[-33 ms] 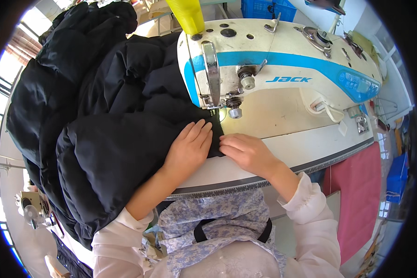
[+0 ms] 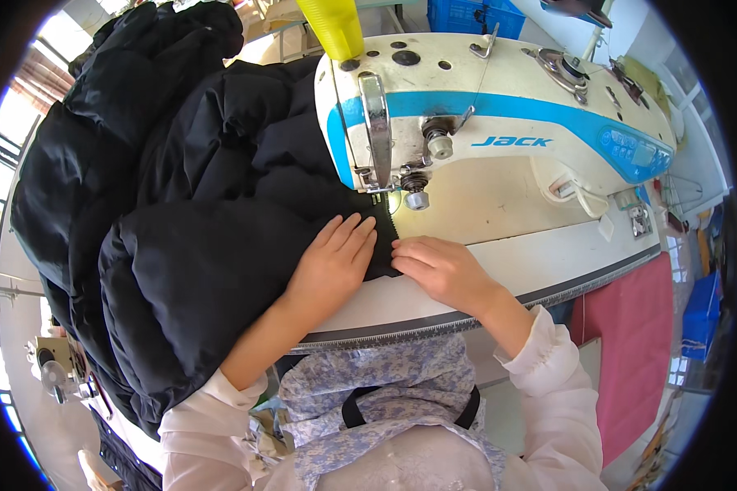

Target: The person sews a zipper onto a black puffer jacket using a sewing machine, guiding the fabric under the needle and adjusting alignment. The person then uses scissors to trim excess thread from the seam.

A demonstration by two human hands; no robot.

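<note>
Nearest, the person's pale sleeves [image 2: 553,397] come up on either side of a flower-patterned apron [image 2: 327,385], both forearms slanting inward over the ruler-marked edge strip [image 2: 418,330] of the white surface [image 2: 385,299]. Just beyond, the black padded jacket [image 2: 205,270] lies bunched over the left of the surface, its front corner flat between the hands, with a toothed zip [image 2: 391,221] along its right border. The work looks like sewing along this border, and it seems partway: the far part already sits at the needle of the sewing machine [image 2: 467,106], while the stretch toward the person lies short of it and is probably left to do. No finished seam can be made out, so how much is stitched cannot be told. The left hand [image 2: 333,255] is open, palm down, fingers together and pointing at the needle, pressing the cloth. The right hand [image 2: 444,268] reaches in from the right, wrist bent, fingers curled with their tips at the jacket's edge; its thumb is hidden, so whether it pinches the cloth cannot be told. Farther off, a yellow cone [image 2: 332,26] stands by the machine's head, with a blue crate [image 2: 477,18] behind.
</note>
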